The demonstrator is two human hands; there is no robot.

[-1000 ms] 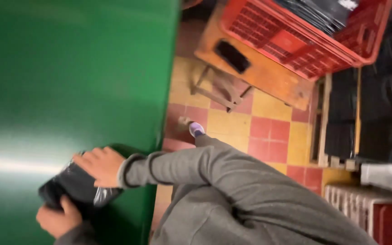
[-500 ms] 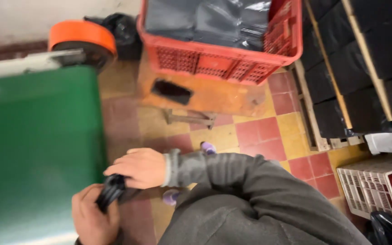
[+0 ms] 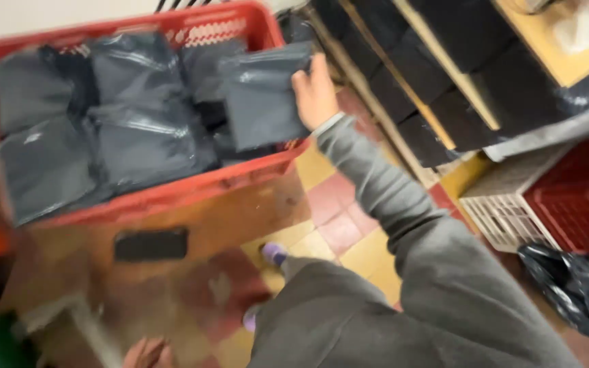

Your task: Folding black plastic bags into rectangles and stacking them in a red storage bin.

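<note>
Gripping a grey plastic packet at the red crate rim, the right hand risks dropping it outside (slippery film); left hand grip unclear.

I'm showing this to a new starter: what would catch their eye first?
The red crate at upper left, heaped with grey plastic bags. The right hand holds one bag over its right edge. The left hand sits empty at the bottom edge.
</note>
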